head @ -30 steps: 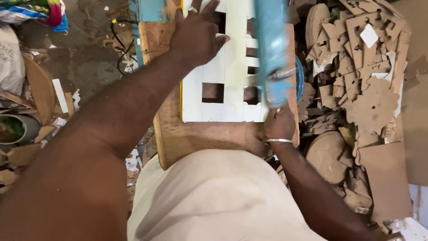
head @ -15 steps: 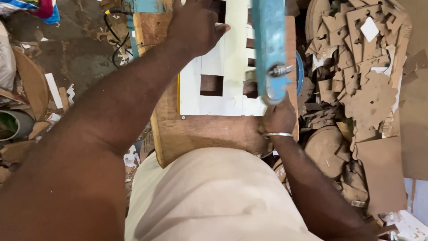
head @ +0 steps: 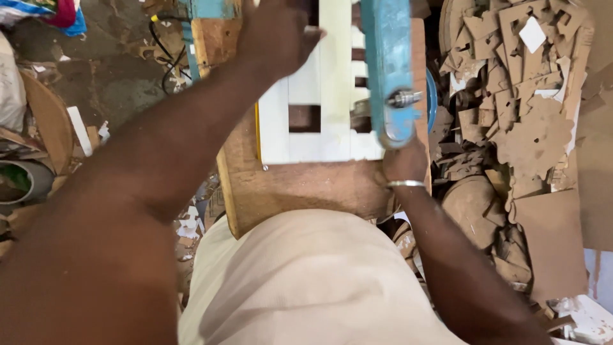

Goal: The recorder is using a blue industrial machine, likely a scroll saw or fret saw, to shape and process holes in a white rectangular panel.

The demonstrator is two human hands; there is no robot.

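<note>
Starting left of the wooden bench [head: 306, 188], the floor is all clutter, with a round board [head: 48, 121] leaning there and a black cable [head: 167, 70] trailing near the bench's far corner. The white panel [head: 319, 144], already full of square cutouts, lies flat on the bench, and the left hand [head: 278, 32] is spread open, palm pressing down on its far left part. The blue saw arm [head: 386, 64] hangs over the panel's right side. The right hand [head: 403, 163], silver bangle on the wrist, sits at the panel's near right corner; can't tell how its fingers are curled. Right of the bench there's a heap of brown offcuts [head: 511, 115]. Looks like mid-cut to me, so steady feeding with both hands clear of the blade.
</note>
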